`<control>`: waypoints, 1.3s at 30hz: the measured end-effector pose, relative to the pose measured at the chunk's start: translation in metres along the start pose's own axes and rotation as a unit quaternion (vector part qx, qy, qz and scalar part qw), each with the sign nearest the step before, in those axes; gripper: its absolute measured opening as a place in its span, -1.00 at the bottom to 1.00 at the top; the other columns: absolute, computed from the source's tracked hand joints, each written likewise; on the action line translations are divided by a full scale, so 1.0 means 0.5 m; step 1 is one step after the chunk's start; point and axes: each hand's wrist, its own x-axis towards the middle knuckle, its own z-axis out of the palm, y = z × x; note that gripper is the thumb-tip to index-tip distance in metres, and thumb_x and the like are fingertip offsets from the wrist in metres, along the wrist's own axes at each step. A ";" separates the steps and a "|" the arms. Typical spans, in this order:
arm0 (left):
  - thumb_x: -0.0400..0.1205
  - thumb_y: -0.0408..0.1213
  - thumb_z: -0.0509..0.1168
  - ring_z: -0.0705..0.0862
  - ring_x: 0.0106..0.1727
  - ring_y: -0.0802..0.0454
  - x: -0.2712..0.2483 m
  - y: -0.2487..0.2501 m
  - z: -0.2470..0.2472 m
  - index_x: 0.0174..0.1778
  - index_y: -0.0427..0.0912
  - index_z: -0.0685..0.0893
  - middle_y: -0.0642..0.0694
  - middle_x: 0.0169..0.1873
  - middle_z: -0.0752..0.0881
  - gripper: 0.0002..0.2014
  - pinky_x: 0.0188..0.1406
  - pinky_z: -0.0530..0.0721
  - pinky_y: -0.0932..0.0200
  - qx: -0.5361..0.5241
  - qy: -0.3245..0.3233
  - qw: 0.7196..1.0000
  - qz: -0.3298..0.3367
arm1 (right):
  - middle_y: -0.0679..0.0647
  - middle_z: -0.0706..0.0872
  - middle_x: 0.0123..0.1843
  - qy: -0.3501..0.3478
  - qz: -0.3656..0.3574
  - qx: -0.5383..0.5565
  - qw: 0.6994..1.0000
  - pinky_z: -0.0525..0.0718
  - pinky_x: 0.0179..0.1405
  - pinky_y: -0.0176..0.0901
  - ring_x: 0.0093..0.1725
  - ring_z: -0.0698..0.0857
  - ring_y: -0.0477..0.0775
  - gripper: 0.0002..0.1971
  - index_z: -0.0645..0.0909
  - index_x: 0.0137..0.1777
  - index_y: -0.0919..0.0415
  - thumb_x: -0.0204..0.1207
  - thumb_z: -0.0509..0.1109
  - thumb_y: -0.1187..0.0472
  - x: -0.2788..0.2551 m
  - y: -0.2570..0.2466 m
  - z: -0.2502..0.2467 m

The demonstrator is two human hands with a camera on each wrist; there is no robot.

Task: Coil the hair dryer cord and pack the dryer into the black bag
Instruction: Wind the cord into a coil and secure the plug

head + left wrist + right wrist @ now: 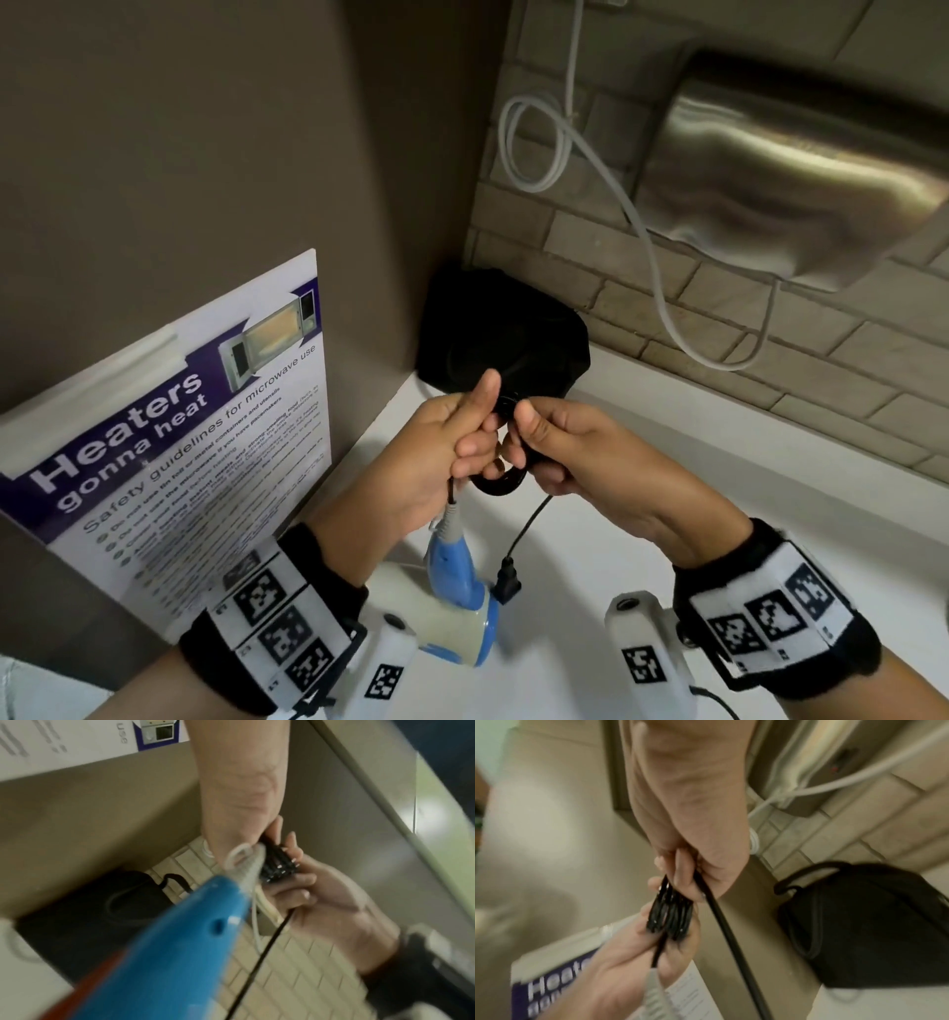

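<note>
Both hands meet above the white counter (667, 514) and hold a coil of black cord (500, 480). My left hand (477, 437) grips the coil (279, 866) with curled fingers, thumb raised. My right hand (524, 426) pinches the cord at the coil (670, 912). A loose tail runs down from it to the black plug (508, 583). The blue and cream hair dryer (452, 591) hangs under the left hand by its grey cord sleeve, handle (180, 943) uppermost. The black bag (503, 334) sits in the corner behind the hands, a little beyond them.
A steel hand dryer (796, 169) is mounted on the brick-tile wall at the right, with a white cable (565, 144) looping down beside it. A microwave safety poster (179, 437) leans on the brown wall at the left.
</note>
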 end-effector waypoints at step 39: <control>0.76 -0.31 -0.08 0.51 -0.42 0.06 -0.027 -0.005 -0.015 -0.35 -0.17 0.40 0.01 -0.59 0.38 -0.65 0.04 0.43 0.06 -0.163 -0.023 0.986 -0.032 | -0.03 0.52 -0.32 -0.055 0.024 0.160 0.985 0.29 -0.42 -0.31 -0.50 0.25 -0.15 -0.71 0.62 -0.08 0.17 0.71 0.08 0.16 0.020 0.041 -0.025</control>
